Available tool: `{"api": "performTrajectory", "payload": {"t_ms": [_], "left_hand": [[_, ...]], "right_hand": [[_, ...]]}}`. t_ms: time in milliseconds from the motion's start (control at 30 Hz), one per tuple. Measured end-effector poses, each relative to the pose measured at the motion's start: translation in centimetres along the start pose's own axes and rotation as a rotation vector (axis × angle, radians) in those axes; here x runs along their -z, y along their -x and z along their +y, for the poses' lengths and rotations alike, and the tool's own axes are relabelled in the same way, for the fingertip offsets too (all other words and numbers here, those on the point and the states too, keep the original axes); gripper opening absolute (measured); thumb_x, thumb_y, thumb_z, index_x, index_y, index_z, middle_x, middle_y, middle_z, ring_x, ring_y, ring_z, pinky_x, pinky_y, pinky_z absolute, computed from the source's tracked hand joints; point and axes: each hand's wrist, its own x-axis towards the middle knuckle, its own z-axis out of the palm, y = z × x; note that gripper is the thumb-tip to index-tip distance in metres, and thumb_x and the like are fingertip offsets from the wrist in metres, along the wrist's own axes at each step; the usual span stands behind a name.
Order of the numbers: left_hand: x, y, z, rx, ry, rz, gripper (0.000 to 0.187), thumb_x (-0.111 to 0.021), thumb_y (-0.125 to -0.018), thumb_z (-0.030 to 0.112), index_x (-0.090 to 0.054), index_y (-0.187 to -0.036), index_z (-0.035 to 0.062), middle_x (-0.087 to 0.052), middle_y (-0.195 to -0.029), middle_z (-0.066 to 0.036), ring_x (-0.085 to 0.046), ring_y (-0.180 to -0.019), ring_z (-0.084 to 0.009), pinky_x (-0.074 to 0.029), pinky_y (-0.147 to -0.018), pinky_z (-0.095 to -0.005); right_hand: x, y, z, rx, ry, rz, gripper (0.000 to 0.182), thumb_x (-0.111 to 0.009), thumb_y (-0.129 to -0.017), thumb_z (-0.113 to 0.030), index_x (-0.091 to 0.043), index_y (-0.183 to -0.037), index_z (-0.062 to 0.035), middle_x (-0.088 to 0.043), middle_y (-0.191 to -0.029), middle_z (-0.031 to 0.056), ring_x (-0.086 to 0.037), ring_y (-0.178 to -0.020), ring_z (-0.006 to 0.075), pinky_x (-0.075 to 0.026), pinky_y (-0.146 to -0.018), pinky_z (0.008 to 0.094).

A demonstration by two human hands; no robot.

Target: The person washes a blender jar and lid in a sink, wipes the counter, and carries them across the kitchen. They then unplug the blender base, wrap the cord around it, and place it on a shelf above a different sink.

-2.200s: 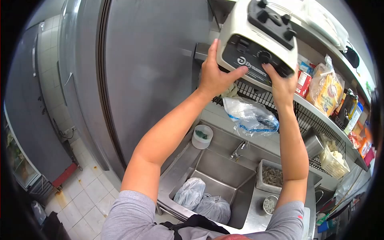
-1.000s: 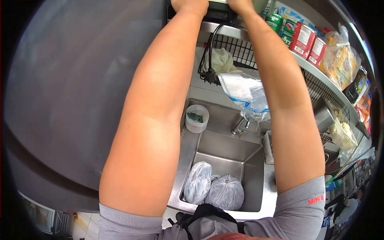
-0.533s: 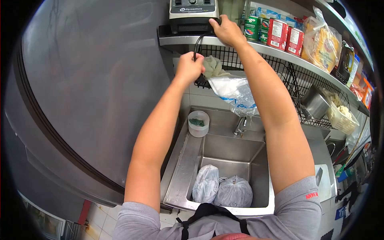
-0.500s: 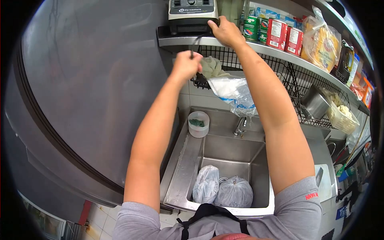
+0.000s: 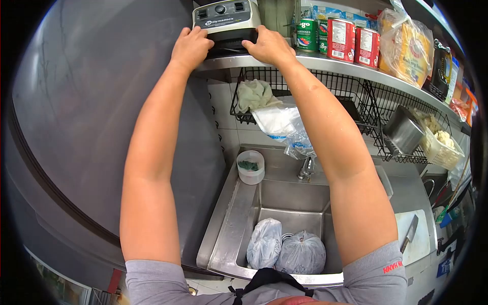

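A beige blender base (image 5: 226, 19) with a black control panel stands at the left end of a steel wall shelf (image 5: 325, 63). My left hand (image 5: 190, 47) grips its lower left corner. My right hand (image 5: 268, 47) holds its lower right corner. Both arms reach up over a steel sink (image 5: 231, 229). The blender's cord is not visible.
A wire basket (image 5: 356, 94) under the shelf holds a cloth (image 5: 254, 94), a plastic bag (image 5: 282, 124) and a steel container (image 5: 404, 131). Cans (image 5: 338, 38) and bagged food (image 5: 410, 47) line the shelf. The sink holds two tied bags (image 5: 287, 249). A tub (image 5: 250, 166), faucet (image 5: 306, 168), knife (image 5: 409, 233) and a large steel fridge (image 5: 76, 117) are nearby.
The blender base went from tilted in both hands onto the shelf. My left hand dropped to the dangling black cord, then rose again to the blender's left corner; the cord no longer hangs down.
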Motion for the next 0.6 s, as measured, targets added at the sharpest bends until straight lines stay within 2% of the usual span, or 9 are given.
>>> {"api": "performTrajectory", "payload": {"t_ms": [67,100,167,333,367,400,433,567,600], "left_hand": [[-1.7,0.1,0.6,-0.007,0.017,0.135,0.003,-0.069,-0.074,0.012,-0.071,-0.072,0.0139,-0.058,-0.09,-0.003,-0.057,-0.093,-0.0209,-0.042,-0.08,-0.0351],[-2.4,0.1,0.4,-0.012,0.017,0.131,0.003,-0.069,-0.074,0.012,-0.071,-0.072,0.0139,-0.058,-0.09,-0.003,-0.057,-0.093,-0.0209,-0.042,-0.08,-0.0351],[-2.6,-0.2,0.1,0.041,0.084,0.079,0.002,-0.072,-0.072,0.013,-0.071,-0.074,0.0129,-0.06,-0.089,-0.003,-0.058,-0.094,-0.021,-0.043,-0.08,-0.0361],[-4.5,-1.8,-0.8,0.072,-0.054,-0.079,0.01,-0.077,-0.067,0.018,-0.072,-0.074,0.0128,-0.066,-0.09,-0.007,-0.063,-0.094,-0.025,-0.048,-0.082,-0.0375],[-4.4,-2.0,-0.9,0.068,-0.053,-0.062,0.01,-0.077,-0.067,0.018,-0.072,-0.074,0.0128,-0.066,-0.09,-0.007,-0.063,-0.094,-0.025,-0.048,-0.082,-0.0375],[-4.3,-2.0,-1.0,0.091,-0.019,-0.132,0.01,-0.076,-0.069,0.019,-0.071,-0.074,0.0122,-0.066,-0.089,-0.008,-0.063,-0.093,-0.0251,-0.048,-0.081,-0.0381],[-4.4,-1.7,-1.0,0.114,0.018,-0.208,0.011,-0.076,-0.07,0.021,-0.071,-0.074,0.0117,-0.066,-0.088,-0.008,-0.064,-0.091,-0.0251,-0.048,-0.08,-0.0387],[-3.8,-0.9,-1.4,0.04,0.052,-0.202,0.016,-0.076,-0.071,0.024,-0.072,-0.078,0.01,-0.07,-0.088,-0.009,-0.067,-0.085,-0.0255,-0.048,-0.079,-0.0397],[-3.3,-0.8,-1.2,0.089,0.064,-0.232,0.018,-0.074,-0.074,0.028,-0.072,-0.077,0.0111,-0.07,-0.086,-0.009,-0.067,-0.086,-0.0259,-0.047,-0.078,-0.0406]], "right_hand": [[0.1,0.0,0.2,0.007,-0.006,0.003,0.051,-0.063,-0.084,-0.043,-0.057,-0.119,-0.0054,-0.064,-0.117,0.0157,-0.057,-0.115,0.0341,-0.047,-0.092,0.0488],[0.1,0.1,0.2,0.021,-0.001,0.002,0.05,-0.064,-0.084,-0.043,-0.059,-0.118,-0.0065,-0.064,-0.116,0.0154,-0.057,-0.114,0.0339,-0.048,-0.092,0.0483],[0.2,0.3,0.3,0.029,-0.014,0.011,0.049,-0.064,-0.083,-0.043,-0.06,-0.117,-0.0073,-0.065,-0.115,0.0152,-0.057,-0.114,0.0338,-0.048,-0.092,0.0475],[0.5,0.8,-0.1,0.059,-0.015,0.014,0.045,-0.065,-0.081,-0.04,-0.064,-0.112,-0.0084,-0.065,-0.113,0.0164,-0.058,-0.113,0.0339,-0.049,-0.092,0.0461],[0.5,0.8,0.1,0.072,-0.019,0.035,0.044,-0.065,-0.08,-0.039,-0.065,-0.111,-0.0078,-0.065,-0.113,0.0169,-0.058,-0.113,0.0341,-0.049,-0.092,0.046],[0.5,0.8,0.3,0.081,0.023,0.04,0.052,-0.066,-0.078,-0.041,-0.063,-0.118,-0.0069,-0.066,-0.109,0.0193,-0.061,-0.106,0.0378,-0.048,-0.091,0.0466],[0.3,1.1,0.6,0.103,0.015,0.086,0.051,-0.066,-0.078,-0.04,-0.063,-0.118,-0.0081,-0.066,-0.109,0.0194,-0.061,-0.105,0.0384,-0.048,-0.092,0.0468],[0.3,2.1,0.8,0.12,-0.014,0.128,0.051,-0.066,-0.076,-0.036,-0.063,-0.117,-0.0062,-0.065,-0.111,0.0203,-0.06,-0.107,0.0374,-0.048,-0.09,0.0472],[0.2,2.4,1.0,0.248,-0.025,0.13,0.048,-0.065,-0.075,-0.035,-0.064,-0.112,-0.0045,-0.065,-0.109,0.02,-0.059,-0.106,0.0375,-0.047,-0.091,0.0466]]}}
